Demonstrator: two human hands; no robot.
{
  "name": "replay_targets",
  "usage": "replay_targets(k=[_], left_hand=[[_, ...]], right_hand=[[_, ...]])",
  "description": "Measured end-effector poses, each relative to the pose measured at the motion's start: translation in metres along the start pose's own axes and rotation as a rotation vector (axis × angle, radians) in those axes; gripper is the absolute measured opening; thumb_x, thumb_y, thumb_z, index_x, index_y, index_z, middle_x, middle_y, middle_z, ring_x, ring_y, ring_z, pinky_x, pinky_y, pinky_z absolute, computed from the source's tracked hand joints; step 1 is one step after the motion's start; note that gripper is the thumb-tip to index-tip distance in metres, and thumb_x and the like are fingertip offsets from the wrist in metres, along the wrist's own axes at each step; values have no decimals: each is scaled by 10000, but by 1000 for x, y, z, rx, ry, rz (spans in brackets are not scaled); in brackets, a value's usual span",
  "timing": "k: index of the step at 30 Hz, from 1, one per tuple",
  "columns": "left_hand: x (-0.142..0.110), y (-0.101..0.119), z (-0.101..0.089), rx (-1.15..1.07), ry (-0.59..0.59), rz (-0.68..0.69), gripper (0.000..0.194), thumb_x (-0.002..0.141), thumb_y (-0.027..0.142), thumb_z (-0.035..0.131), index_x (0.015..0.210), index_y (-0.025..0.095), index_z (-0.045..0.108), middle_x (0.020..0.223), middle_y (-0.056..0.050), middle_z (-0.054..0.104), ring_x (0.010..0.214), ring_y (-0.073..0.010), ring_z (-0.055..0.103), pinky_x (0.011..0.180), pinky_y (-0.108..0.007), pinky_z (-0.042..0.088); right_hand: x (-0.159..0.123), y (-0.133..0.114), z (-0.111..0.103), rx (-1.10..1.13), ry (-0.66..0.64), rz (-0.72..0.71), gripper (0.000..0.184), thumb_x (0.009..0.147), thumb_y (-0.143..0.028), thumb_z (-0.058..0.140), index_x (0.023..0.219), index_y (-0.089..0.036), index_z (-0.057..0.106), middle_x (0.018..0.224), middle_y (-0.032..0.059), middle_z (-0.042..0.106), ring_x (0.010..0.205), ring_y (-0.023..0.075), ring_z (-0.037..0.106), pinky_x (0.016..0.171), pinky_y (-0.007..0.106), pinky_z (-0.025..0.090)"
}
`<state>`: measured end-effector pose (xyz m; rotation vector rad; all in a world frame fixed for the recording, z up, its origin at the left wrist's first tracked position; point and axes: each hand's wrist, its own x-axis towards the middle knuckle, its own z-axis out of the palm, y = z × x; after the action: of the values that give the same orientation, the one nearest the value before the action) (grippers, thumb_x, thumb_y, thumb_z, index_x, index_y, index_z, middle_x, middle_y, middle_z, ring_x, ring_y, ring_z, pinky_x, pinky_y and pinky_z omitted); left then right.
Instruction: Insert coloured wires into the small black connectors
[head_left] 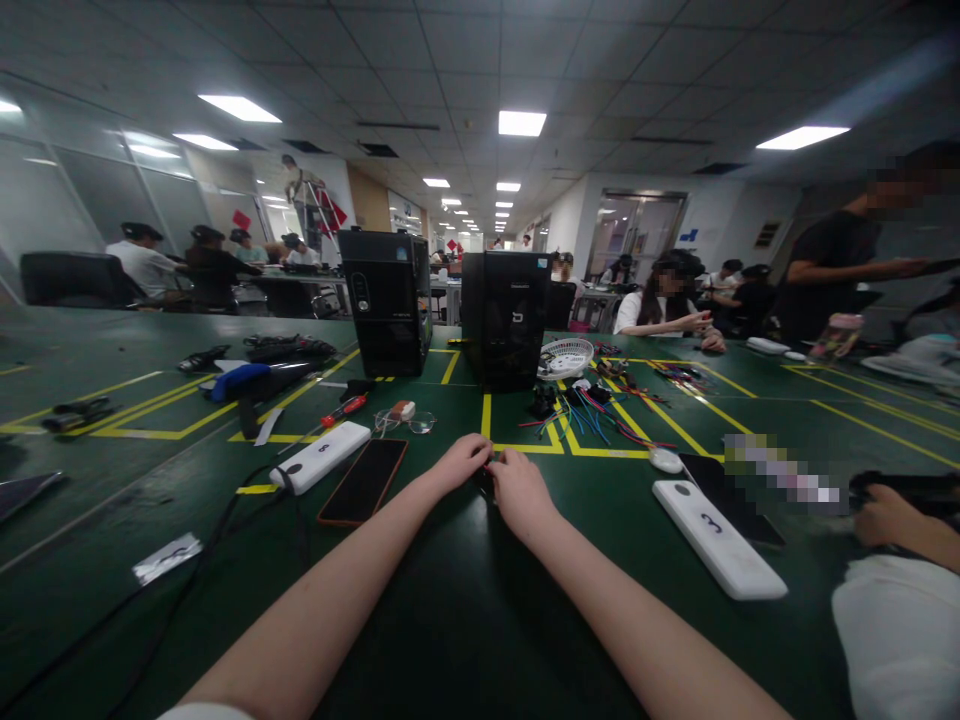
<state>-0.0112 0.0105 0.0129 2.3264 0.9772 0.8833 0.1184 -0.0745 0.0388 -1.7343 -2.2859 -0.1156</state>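
My left hand [466, 459] and my right hand [519, 487] meet over the green table, fingertips almost touching. Both are closed, with fingers pinched round something small; a bit of red and dark shows between them, but its kind is hidden. Left of my left hand lies a phone with an orange edge [365, 482], beside a white power bank [321, 457] with a black cable. Beyond my hands stand two black computer towers, one on the left [386, 310] and one on the right [510, 320]. Coloured wires [589, 412] lie past my right hand.
A white basket [566, 358] holds small parts. Glasses [411, 422] and a red screwdriver [343, 409] lie left of centre. On the right are another white power bank [716, 540], a dark phone [727, 495] and a neighbour's hand [896, 515]. Yellow tape marks the green table [465, 640].
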Motion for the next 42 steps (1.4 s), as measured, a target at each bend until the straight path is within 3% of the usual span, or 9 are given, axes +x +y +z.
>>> replay_targets(k=[8, 13, 17, 21, 27, 37, 42], left_hand=[[0, -4, 6, 30, 13, -82, 278, 847, 219, 357, 765, 155, 615, 846, -49, 617, 842, -173, 555, 796, -272, 422], [-1, -10, 11, 49, 60, -165, 308, 858, 239, 332, 799, 151, 621, 855, -53, 626, 848, -178, 560, 782, -274, 424], [-1, -10, 12, 69, 74, -155, 328, 867, 281, 342, 809, 139, 632, 857, -67, 631, 837, -182, 564, 774, -280, 423], [-1, -9, 12, 103, 64, -137, 325, 868, 289, 354, 818, 139, 637, 857, -72, 634, 828, -188, 565, 763, -289, 424], [-1, -7, 10, 70, 58, -168, 298, 856, 293, 380, 815, 146, 636, 866, -65, 630, 838, -184, 567, 770, -280, 431], [0, -3, 5, -58, 112, -180, 153, 791, 254, 507, 817, 156, 621, 926, -53, 623, 916, -193, 558, 861, -313, 422], [-3, -1, 2, -105, 60, -199, 252, 837, 336, 450, 858, 152, 621, 899, -48, 635, 896, -193, 574, 842, -313, 435]], right_hand=[[2, 3, 2, 10, 35, -9, 314, 873, -186, 349, 997, -189, 637, 940, 103, 551, 879, 205, 494, 715, 311, 377], [4, 22, 8, 93, 110, -42, 292, 808, -127, 435, 1005, -206, 636, 956, 74, 545, 911, 174, 488, 803, 284, 365], [4, 33, 13, 106, 146, -40, 318, 796, -115, 437, 1044, -198, 618, 1003, 75, 535, 949, 173, 477, 847, 291, 353], [4, 30, 13, 125, 142, -72, 334, 810, -128, 420, 1101, -179, 575, 987, 73, 537, 919, 161, 487, 838, 273, 363], [4, 27, 12, 122, 118, -62, 260, 828, -143, 404, 963, -165, 625, 955, 70, 538, 890, 150, 494, 820, 249, 369], [5, 22, 12, 128, 137, -41, 229, 825, -164, 415, 910, -159, 627, 921, 79, 532, 879, 162, 488, 803, 264, 374], [4, 26, 11, 154, 149, -55, 212, 813, -157, 426, 900, -159, 620, 921, 68, 530, 875, 150, 484, 807, 258, 369]])
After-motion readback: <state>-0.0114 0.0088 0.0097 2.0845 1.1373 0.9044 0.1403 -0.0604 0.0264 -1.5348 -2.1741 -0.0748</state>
